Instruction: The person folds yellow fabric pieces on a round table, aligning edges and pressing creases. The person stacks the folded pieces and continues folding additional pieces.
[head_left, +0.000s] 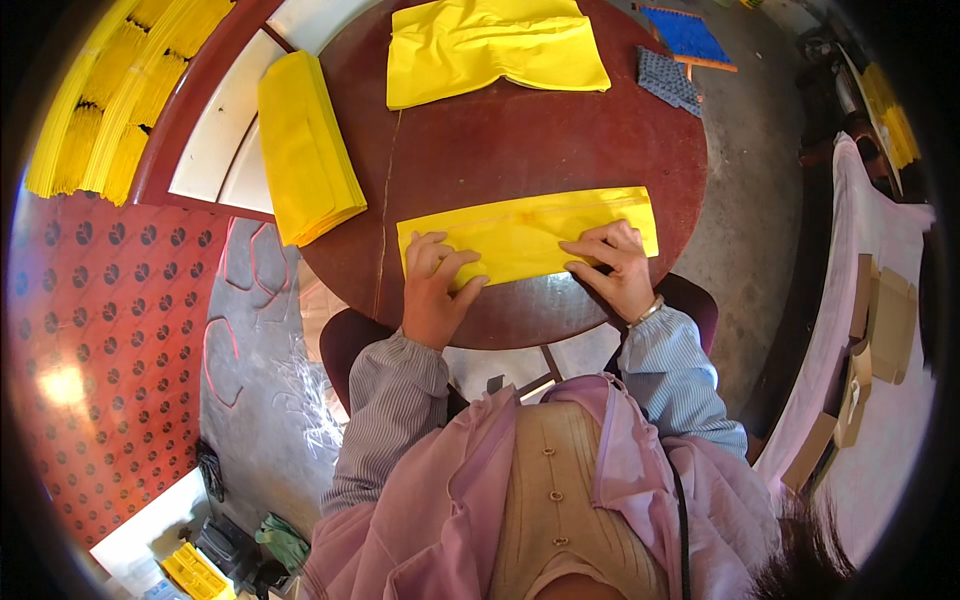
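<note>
On the round dark red table in front of me lies a long yellow folded sheet, its long side running left to right. My left hand has its bent fingers on the sheet's left end, the thumb along the near edge. At the right end, my right hand holds the near edge with curled fingers and thumb. The undersides of the fingertips are hidden. Farther back lies a wider stack of yellow sheets, its near edge bulging up. A narrow stack of folded yellow sheets lies to the left.
Bundles of yellow sheets fill the far left corner. A blue woven seat and a grey knitted cloth are at the back right. Cardboard boxes rest on a pink cloth at right. Pink cords lie on the floor.
</note>
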